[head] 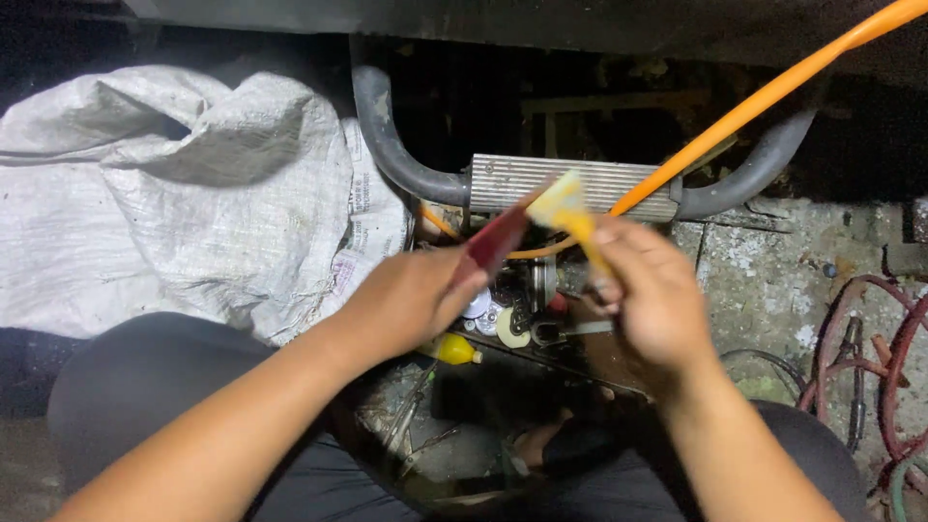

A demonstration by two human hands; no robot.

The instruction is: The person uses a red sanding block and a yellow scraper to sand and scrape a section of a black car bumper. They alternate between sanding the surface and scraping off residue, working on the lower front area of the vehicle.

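1. Both forearms reach forward; left hand [411, 300] clamps a blurred dark-red flat tool [495, 242].
2. Right hand [652, 290] pinches a yellow handled piece [565, 215] above cluttered parts.
3. Risk, judged: the loose orange hose [764, 101] could snag the right hand's piece.

The left hand [411, 300] and right hand [652, 295] meet at the middle, each closed on a tool: a knife [498, 240] in the left, a brush [570, 217] in the right, tips nearly touching; behind them lies a finned block [580, 182] with a bent pipe [387, 135] at each end; a hose [773, 92] crosses above it toward the upper right; a sack [184, 193] lies to the left; coiled cables [870, 358] lie to the right; a small bottle [454, 350] sits below the left hand.
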